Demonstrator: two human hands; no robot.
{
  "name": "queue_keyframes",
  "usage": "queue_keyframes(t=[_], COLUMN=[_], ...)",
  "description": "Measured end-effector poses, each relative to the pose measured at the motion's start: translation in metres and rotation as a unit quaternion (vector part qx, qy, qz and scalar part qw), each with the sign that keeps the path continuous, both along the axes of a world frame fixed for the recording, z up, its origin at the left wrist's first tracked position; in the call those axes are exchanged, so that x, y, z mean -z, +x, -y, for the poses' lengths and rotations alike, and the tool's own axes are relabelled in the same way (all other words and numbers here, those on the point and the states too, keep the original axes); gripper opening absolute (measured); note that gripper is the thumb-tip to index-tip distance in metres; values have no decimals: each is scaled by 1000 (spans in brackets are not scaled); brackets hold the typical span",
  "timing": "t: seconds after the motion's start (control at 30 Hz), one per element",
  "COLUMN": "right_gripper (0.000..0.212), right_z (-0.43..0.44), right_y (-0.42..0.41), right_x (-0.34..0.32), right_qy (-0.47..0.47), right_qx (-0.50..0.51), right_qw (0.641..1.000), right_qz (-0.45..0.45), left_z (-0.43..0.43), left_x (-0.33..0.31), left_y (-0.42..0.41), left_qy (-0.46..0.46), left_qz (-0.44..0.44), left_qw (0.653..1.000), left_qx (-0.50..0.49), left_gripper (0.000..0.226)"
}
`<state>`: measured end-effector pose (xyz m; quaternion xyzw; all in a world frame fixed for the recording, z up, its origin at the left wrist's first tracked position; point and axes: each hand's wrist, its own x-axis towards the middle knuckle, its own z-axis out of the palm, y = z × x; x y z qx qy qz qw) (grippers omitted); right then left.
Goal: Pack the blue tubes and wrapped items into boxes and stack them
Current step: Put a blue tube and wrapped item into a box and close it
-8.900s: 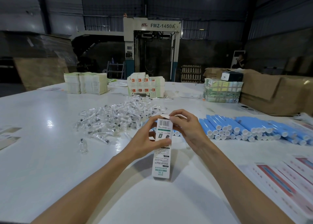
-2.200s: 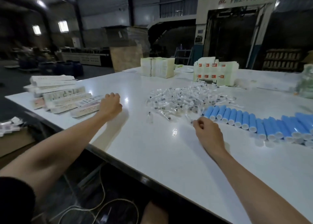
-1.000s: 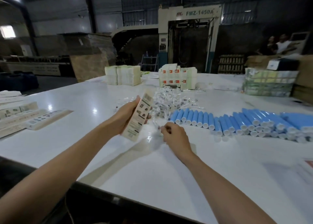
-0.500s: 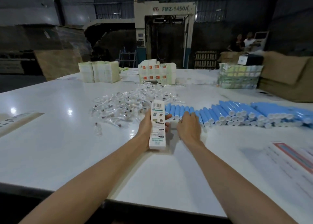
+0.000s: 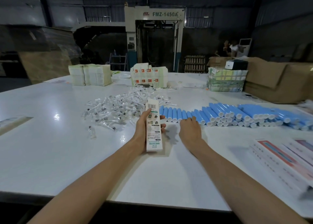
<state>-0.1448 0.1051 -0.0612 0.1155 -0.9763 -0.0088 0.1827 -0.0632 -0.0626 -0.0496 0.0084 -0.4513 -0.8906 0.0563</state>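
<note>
Blue tubes (image 5: pixel 225 112) are lying in a row on the white table (image 5: pixel 50 156), long axes running away from you, caps nearest. Your right hand (image 5: pixel 189 130), the nearer one, is touching their near ends with bent fingers; grip unconfirmed. Your left hand (image 5: pixel 140 130) is gripping the box (image 5: pixel 153 139) upright, just left. Wrapped items (image 5: pixel 118 107) are lying beyond, in a dim warehouse.

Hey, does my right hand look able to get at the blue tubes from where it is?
Very likely yes. The right hand lies at the near ends of the blue tubes, touching or nearly touching them, with nothing between. The left hand holds the box off to the side.
</note>
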Motion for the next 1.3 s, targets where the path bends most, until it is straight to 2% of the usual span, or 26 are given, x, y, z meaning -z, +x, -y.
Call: queue_keyframes(t=[0.07,0.27,0.33,0.53,0.63,0.67,0.73,0.77,0.8,0.83,0.9,0.93,0.97,1.0,1.07,1.13,1.23,1.3], right_gripper=[25,24,22,25,15,10,18,13,9,14,26,29,30,30,32,35,36,43], right_z=[-5,-27,-33,-38,-44,-48,-55,-57,-58,-57,-51,-46,-40,-34,-19,-5,3,1], right_y=[7,31,32,28,27,25,20,19,19,19,19,21,21,22,21,18,9,4], right_x=[-3,-12,-16,-9,-13,-17,-31,-40,-52,-64,-87,-97,-106,-113,-124,-128,-125,-122], right_qy=[14,47,38,-27,-59,-78,-165,-241,-340,-452,-650,-711,-746,-766,-782,-779,-734,-686], right_qx=[-2,15,35,35,28,29,29,16,-10,-42,-125,-165,-199,-224,-251,-252,-217,-215], right_qw=[1000,999,999,997,996,995,986,970,940,891,747,679,628,594,560,566,638,689], right_qz=[1,-9,1,60,63,53,28,22,21,26,62,83,95,102,105,97,80,91], left_z=[0,1,0,2,1,2,4,5,5,5,5,4,4,4,3,3,4,5], left_x=[1,2,1,1,1,2,1,0,-1,-2,-4,-5,-5,-5,-5,-5,-5,-5], left_y=[1,0,0,-2,-4,-4,-5,-4,-3,-2,-1,-1,-1,-1,-1,-1,0,0], left_qy=[6,-3,-34,-130,-168,-176,-186,-188,-188,-190,-201,-206,-211,-213,-216,-219,-225,-229], left_qz=[2,13,7,-28,-34,-37,-44,-46,-46,-44,-46,-49,-50,-50,-50,-53,-59,-63], left_qw=[1000,1000,999,991,985,984,982,981,981,981,979,977,976,976,975,974,973,971], left_qx=[4,12,7,3,-1,-1,2,5,8,8,4,2,1,-1,-4,1,4,4], left_gripper=[40,40,40,45,45,43,42,42,44,48,56,55,52,48,43,41,42,46])
